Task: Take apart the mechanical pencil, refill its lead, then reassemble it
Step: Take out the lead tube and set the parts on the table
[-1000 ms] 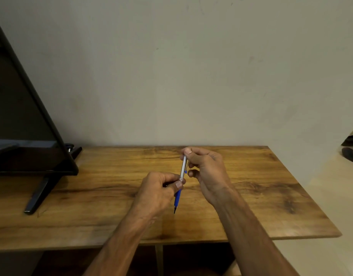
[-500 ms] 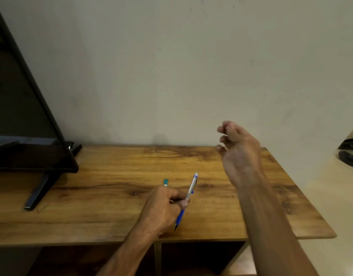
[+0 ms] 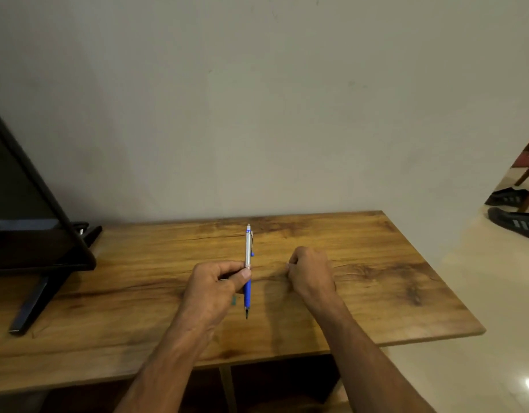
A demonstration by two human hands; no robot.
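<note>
One broad, grainy wooden counter [image 3: 361, 281] carries the work. Your right hand [image 3: 311, 274], raised half a second ago, now rests on it curled shut, contents hidden. Your left hand [image 3: 214, 283] pinches the slim silver-and-blue mechanical pencil [image 3: 248, 263] upright; a small teal piece [image 3: 234, 301] lies beside, so disassembly seems begun.

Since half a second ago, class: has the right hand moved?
Yes. The right hand has dropped from near the table's back edge, up by the wall, to the middle of the table, closed, right of the pencil.
</note>
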